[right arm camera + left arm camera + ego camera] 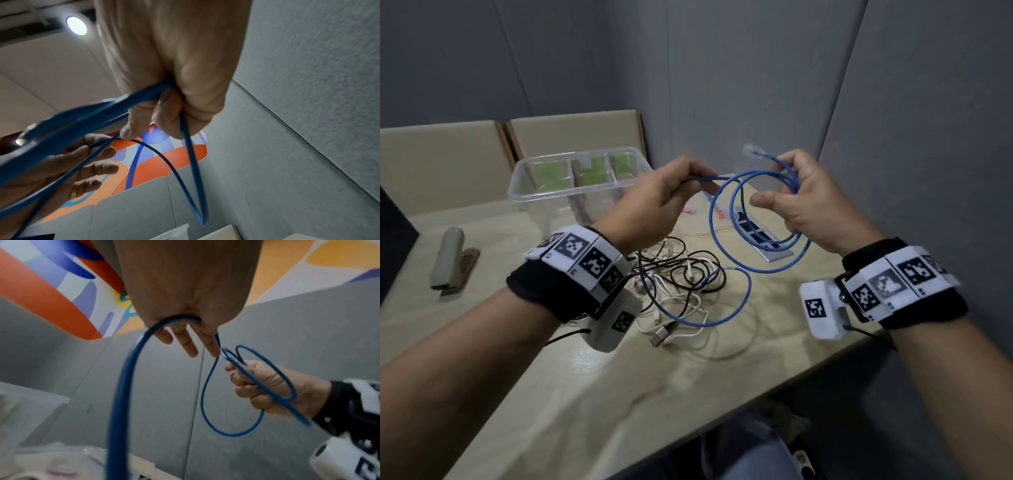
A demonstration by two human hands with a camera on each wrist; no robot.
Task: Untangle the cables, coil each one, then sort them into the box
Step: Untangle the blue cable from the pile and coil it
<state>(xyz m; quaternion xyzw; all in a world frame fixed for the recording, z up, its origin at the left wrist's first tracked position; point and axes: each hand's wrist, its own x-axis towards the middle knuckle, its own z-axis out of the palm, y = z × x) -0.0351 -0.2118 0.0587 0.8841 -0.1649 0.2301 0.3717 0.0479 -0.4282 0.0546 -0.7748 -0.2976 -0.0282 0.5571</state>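
Tangle of black and white USB cables (674,291): mid-table, loose. Blue Ethernet cable (736,219): tail trails into tangle; coils raised above it. Left hand (664,195): pinches cable run. Right hand (804,202): fingers curled round coils, clear plug (751,150) upward. Clear compartmented box (524,178): far left of table (551,394).

Over the table (592,394), both hands hold the blue network cable (726,219): left hand (664,198) left of its loops, right hand (804,202) right. Below them lies the tangle of black and white cables (681,291). Behind-left stands the clear plastic divided box (544,192); far left, what looks like a grey stapler (450,257).
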